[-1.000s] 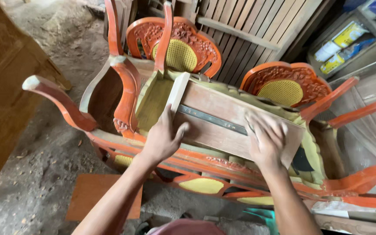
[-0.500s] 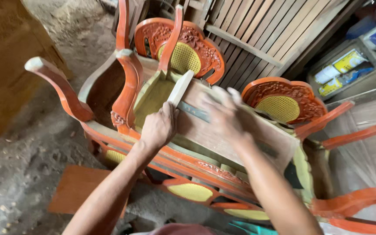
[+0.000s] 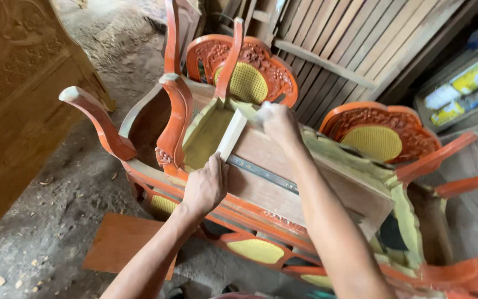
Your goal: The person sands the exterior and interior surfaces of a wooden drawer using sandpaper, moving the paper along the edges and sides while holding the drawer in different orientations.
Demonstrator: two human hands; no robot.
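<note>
A plain wooden drawer box [image 3: 327,182] with a metal slide rail [image 3: 261,173] on its side lies on top of overturned orange carved chairs. My left hand [image 3: 206,185] grips the drawer's near corner, beside its pale front panel [image 3: 232,134]. My right hand [image 3: 278,124] is closed over the far top edge of the drawer, next to that front panel. Both arms reach out from the bottom of the head view.
Orange chairs with yellow woven backs [image 3: 247,83] and curved legs [image 3: 98,119] are stacked around the drawer. A large brown carved cabinet [image 3: 12,105] stands at the left. Slatted wooden panels [image 3: 360,44] lean at the back. A flat board [image 3: 120,243] lies on the dusty floor.
My right hand has slid leftward along the drawer's side, from its right part to the far top edge by the front panel. My left hand stays on the near corner.
</note>
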